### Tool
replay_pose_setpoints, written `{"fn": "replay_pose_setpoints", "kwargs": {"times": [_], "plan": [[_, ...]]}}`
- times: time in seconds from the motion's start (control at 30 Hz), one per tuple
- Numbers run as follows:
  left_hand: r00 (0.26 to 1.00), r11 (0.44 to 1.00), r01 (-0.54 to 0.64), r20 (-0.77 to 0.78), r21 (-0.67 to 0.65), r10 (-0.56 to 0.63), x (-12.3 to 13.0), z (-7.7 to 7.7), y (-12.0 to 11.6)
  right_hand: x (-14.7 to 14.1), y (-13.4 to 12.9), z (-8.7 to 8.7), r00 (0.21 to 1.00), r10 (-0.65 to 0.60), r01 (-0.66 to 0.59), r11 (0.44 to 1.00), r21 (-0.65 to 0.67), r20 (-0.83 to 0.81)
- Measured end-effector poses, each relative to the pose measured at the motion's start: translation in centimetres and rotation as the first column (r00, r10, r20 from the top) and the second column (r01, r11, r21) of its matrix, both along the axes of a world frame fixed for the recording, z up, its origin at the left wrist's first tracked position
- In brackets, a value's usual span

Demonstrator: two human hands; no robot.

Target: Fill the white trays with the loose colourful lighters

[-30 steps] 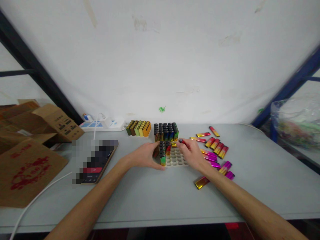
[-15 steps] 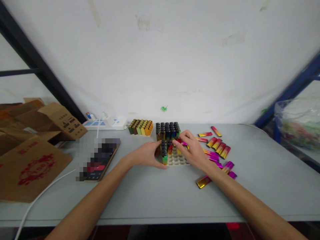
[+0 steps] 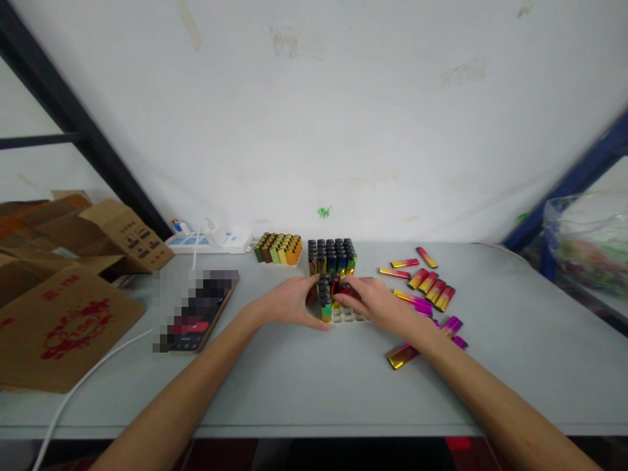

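Observation:
A white tray with holes (image 3: 349,316) stands at the middle of the table, partly covered by my hands. Upright lighters with black tops and green-yellow bodies (image 3: 325,307) fill its left column. My left hand (image 3: 289,301) curves around that left side, thumb at the near corner and fingers behind, gripping the tray. My right hand (image 3: 370,299) pinches a red lighter (image 3: 344,288) by its upper part, over the holes beside the filled column. The lower end of this lighter is hidden by the fingers.
Behind stand a block of black-topped lighters (image 3: 331,252) and a block of golden lighters (image 3: 278,248). Loose red-yellow lighters (image 3: 432,284) and purple-yellow lighters (image 3: 403,355) lie at right. A phone (image 3: 209,311), power strip (image 3: 210,242) and cardboard box (image 3: 73,320) are at left.
My right hand has moved left and slightly down with the red lighter, closer to the filled column. My left hand keeps its place at the tray.

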State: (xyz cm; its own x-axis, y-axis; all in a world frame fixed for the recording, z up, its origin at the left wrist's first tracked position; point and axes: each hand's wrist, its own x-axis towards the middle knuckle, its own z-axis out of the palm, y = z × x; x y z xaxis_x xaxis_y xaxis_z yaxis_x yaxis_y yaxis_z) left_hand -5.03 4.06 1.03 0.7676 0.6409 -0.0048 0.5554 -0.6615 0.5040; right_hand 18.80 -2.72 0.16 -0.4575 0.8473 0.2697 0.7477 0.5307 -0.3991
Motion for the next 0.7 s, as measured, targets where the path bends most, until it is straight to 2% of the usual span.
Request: {"fn": "replay_pose_setpoints", "kwargs": {"times": [0.1,0.17,0.4,0.47,0.53,0.6,0.7], "plan": [[1.0,1.0,0.017,0.022,0.005,-0.017,-0.1,-0.3,0.1,-0.7,-0.3,0.2,0.977,-0.078,0.064,0.995,0.079,0.198],[1.0,1.0,0.019,0.025,-0.008,-0.019,-0.1,-0.4,0.2,-1.0,-0.6,0.2,0.956,-0.112,0.079,0.988,0.129,0.271],[0.999,0.999,0.009,0.041,-0.052,-0.007,-0.2,-0.3,0.1,0.7,-0.6,1.3,0.982,-0.018,0.0,0.995,0.096,0.189],[0.999,0.998,0.005,0.045,-0.064,-0.003,-0.2,-0.2,0.1,2.3,0.1,1.8,0.99,-0.046,0.033,0.995,0.098,0.132],[0.999,0.998,-0.004,0.034,-0.063,0.006,-0.2,-0.1,0.1,4.9,1.1,1.9,0.989,-0.127,0.117,0.985,0.123,0.079],[1.0,0.998,-0.016,0.01,-0.054,0.017,-0.2,0.1,0.1,8.3,2.3,1.5,0.969,-0.233,0.216,0.961,0.174,0.08],[0.999,0.999,-0.032,-0.017,-0.035,0.031,-0.1,0.1,0.1,13.7,3.8,0.1,0.917,-0.364,0.338,0.926,0.165,0.162]]}}
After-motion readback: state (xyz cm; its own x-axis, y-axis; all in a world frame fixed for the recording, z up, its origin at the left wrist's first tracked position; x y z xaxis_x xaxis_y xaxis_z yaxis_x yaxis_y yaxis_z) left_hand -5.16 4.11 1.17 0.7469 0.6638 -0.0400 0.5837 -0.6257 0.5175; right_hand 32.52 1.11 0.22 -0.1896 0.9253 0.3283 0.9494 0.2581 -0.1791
